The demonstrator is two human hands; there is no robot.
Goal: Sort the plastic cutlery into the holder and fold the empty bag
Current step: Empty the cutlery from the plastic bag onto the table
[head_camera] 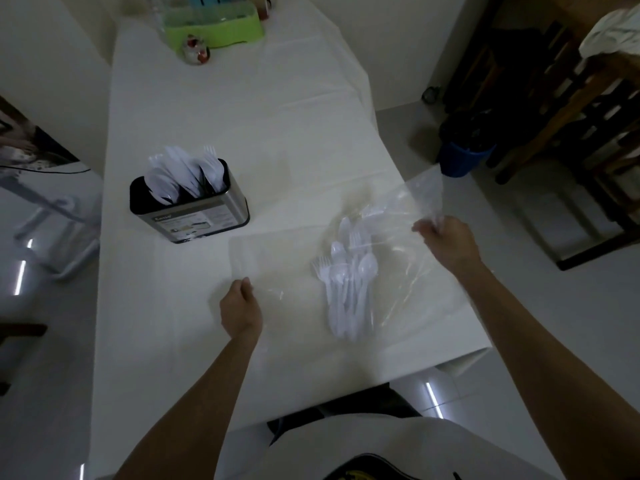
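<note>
hands: left hand (pixel 240 306) and right hand (pixel 446 242) each pinch the clear bag (pixel 414 199)
risk: we tilt it, plastic forks and spoons (pixel 348 289) slide off surface (pixel 277 133)

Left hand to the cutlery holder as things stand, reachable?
Probably yes. Only bare table lies between the left hand and the holder, which stands just ahead of it. But that hand pinches an edge of the clear bag, so it must let go first.
</note>
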